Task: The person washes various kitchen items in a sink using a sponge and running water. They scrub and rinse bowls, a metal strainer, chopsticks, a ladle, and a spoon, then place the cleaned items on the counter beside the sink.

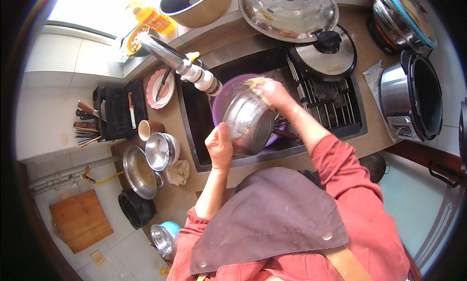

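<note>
A stainless steel bowl [251,126] is tilted on its side above the dark sink [195,135], its outer base turned toward my right. My left hand [220,146] grips its rim from the left, thumb on the outer wall. In my right hand [275,95] is a yellowish scrubbing pad [255,83], pressed at the bowl's far edge. Whitish suds show on the bowl's wall. Beneath it sits a purple plastic basin [226,95], partly covered by the bowl. A dark handle [286,133] sticks out over the basin's near right side.
The faucet [199,75] reaches over the sink's left part. On the right, a wire rack [332,106] carries a steel wool scourer [330,93] and a cooker lid [326,56]. Metal bowls [157,151] and a knife holder [118,113] stand left; a cooker body [410,97] is at right.
</note>
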A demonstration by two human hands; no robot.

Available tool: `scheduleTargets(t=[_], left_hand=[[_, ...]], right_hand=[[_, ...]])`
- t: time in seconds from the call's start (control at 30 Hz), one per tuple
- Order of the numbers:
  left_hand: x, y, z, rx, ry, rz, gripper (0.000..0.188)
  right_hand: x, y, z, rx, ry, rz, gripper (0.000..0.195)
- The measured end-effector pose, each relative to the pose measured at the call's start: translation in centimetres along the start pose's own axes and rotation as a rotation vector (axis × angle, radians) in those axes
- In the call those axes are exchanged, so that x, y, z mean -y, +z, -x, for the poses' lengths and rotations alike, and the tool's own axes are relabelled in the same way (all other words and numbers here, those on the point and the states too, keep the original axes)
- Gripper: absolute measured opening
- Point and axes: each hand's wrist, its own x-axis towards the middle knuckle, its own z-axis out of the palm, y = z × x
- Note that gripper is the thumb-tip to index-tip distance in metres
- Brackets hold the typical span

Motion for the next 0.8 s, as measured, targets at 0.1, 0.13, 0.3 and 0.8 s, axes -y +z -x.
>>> scheduleTargets(t=[0.1,0.13,0.3,0.8], left_hand=[[2.9,-2.8,-0.6,0.015,0.079,-0.022,0.035],[3.2,-3.2,-0.8,0.024,0.061,-0.059,0.034],[3.8,-4.4,-3.3,-0.012,0.155,-0.286,0.017],[-6.4,4.2,-15.7,-0.111,0.434,-0.175,0.021]], right_hand=[[0.5,0.2,1.6,-0.003,0.485,-0.699,0.030],[0.6,0.1,1.8,-0.020,0.402,-0.703,0.028],[2.5,-0.8,1.8,-0.102,0.037,-0.140,0.022],[6.3,-1.7,5.0,-0.246,0.040,-0.045,0.027]])
